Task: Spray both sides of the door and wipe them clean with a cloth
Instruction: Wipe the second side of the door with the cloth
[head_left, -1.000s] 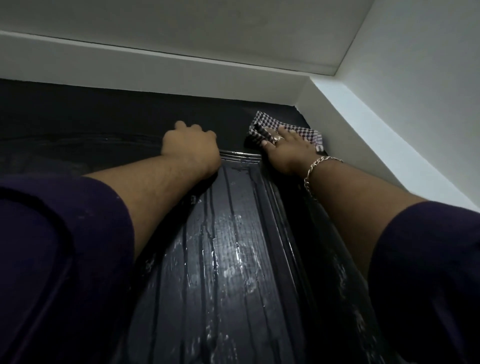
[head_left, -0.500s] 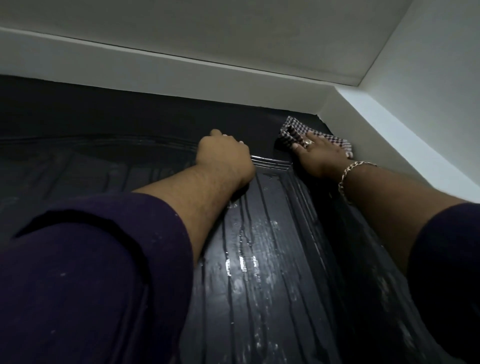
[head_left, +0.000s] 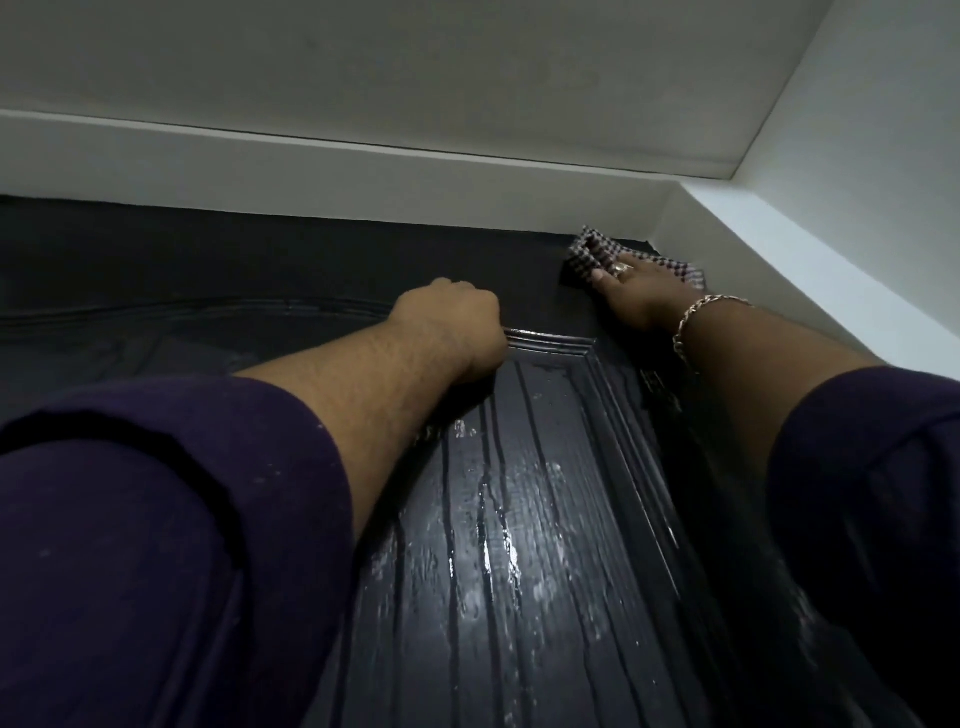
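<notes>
The black panelled door (head_left: 519, 519) fills the lower view, its wood-grain panel wet with streaks and drips. A checked cloth (head_left: 589, 249) lies flat against the door's top right corner, pressed there by my right hand (head_left: 631, 296), which wears a ring and a chain bracelet. My left hand (head_left: 452, 325) is curled into a fist and rests on the door at the panel's upper moulding, left of the cloth. Whether that fist holds anything is hidden. No spray bottle is in view.
A white lintel (head_left: 311, 166) runs above the door under the ceiling. A white side wall (head_left: 857, 208) meets the door at the right, close to the cloth. My dark purple sleeves (head_left: 156, 545) cover the lower left and lower right.
The view has shifted a little, so both hands sit further right in frame. My right hand stays pressed on the cloth at the top right corner; my left fist stays on the moulding.
</notes>
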